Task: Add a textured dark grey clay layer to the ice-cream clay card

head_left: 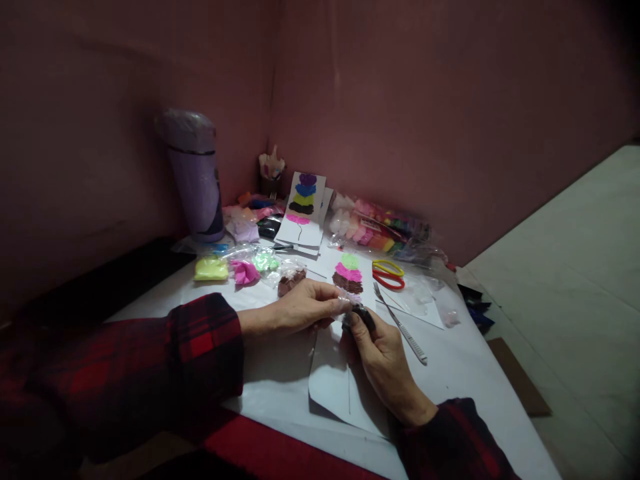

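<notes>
My right hand point(383, 350) is closed around a dark lump of modelling clay point(364, 317), gripped between thumb and fingers. Touching it from the left, my left hand point(310, 303) pinches a clear plastic wrapper point(342, 305) at the lump's edge. Both hands are above a white paper sheet point(330, 387) with a thin line drawn down it. Beyond my fingers, layers of green, pink and brown clay point(349, 275) lie on the paper. A fork point(403, 327) rests to the right of my right hand. Brown clay in plastic point(291, 280) sits behind my left hand.
Yellow point(211, 268), pink point(245, 271) and green clay packs point(266, 260) lie at the left. A purple tumbler point(195, 180) stands behind them. A card with coloured layers point(301, 207) leans at the back. Red-and-yellow scissors point(389, 274) and bagged clay point(375, 227) are farther right.
</notes>
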Action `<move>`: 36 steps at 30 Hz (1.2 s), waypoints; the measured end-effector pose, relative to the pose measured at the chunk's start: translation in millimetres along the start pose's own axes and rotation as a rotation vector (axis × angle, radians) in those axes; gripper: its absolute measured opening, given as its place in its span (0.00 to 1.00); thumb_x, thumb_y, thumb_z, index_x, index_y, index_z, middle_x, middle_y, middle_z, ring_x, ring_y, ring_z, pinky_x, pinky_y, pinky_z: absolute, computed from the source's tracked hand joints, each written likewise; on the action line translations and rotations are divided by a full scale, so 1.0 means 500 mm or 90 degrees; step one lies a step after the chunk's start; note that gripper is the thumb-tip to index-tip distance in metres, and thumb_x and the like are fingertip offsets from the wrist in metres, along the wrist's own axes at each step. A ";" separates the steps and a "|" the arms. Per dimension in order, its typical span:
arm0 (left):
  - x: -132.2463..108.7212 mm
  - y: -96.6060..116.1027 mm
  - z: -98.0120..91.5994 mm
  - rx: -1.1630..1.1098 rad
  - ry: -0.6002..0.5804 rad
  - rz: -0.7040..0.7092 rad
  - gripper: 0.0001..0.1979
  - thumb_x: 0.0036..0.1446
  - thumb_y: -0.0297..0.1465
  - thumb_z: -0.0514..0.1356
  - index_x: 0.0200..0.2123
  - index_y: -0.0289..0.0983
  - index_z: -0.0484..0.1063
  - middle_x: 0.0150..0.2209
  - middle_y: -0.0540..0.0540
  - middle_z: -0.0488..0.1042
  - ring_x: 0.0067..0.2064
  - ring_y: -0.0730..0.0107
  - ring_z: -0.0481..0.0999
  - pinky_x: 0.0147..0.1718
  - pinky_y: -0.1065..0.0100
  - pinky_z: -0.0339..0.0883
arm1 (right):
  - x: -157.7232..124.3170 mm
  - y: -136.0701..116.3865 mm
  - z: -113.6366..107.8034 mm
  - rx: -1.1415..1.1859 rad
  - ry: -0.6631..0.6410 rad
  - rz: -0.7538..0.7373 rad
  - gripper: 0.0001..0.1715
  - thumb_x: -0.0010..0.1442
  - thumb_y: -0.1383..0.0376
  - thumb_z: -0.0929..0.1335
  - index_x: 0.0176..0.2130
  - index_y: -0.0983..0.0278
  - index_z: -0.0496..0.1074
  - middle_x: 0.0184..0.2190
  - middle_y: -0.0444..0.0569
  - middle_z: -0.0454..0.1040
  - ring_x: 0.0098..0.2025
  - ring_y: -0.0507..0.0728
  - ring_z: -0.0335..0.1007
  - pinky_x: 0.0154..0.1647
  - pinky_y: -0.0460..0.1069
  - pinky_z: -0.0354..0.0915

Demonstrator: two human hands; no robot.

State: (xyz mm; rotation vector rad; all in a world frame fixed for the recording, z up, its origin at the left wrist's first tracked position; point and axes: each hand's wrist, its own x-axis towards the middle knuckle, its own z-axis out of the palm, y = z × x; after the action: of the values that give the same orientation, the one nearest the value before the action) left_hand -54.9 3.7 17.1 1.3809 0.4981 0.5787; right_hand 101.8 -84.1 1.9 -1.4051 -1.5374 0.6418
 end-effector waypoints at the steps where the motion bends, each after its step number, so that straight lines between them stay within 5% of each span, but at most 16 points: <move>1: 0.000 0.000 0.000 0.003 -0.001 0.000 0.23 0.50 0.49 0.64 0.32 0.32 0.73 0.17 0.56 0.61 0.17 0.81 0.58 0.16 0.76 0.49 | 0.000 -0.001 0.000 -0.001 -0.002 -0.002 0.18 0.66 0.55 0.62 0.29 0.63 0.65 0.18 0.40 0.64 0.19 0.50 0.57 0.19 0.47 0.55; 36: 0.000 0.003 -0.001 0.052 0.001 -0.010 0.22 0.49 0.49 0.64 0.28 0.33 0.71 0.16 0.56 0.61 0.17 0.81 0.58 0.15 0.76 0.51 | 0.004 0.010 0.000 -0.015 -0.028 -0.006 0.17 0.66 0.56 0.62 0.30 0.63 0.66 0.19 0.42 0.66 0.20 0.50 0.60 0.20 0.46 0.57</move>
State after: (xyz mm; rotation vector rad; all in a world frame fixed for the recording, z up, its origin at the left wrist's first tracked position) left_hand -55.2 4.4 18.5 1.4533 0.5376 0.5515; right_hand 104.3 -81.2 -2.0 -1.4091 -1.5900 0.6552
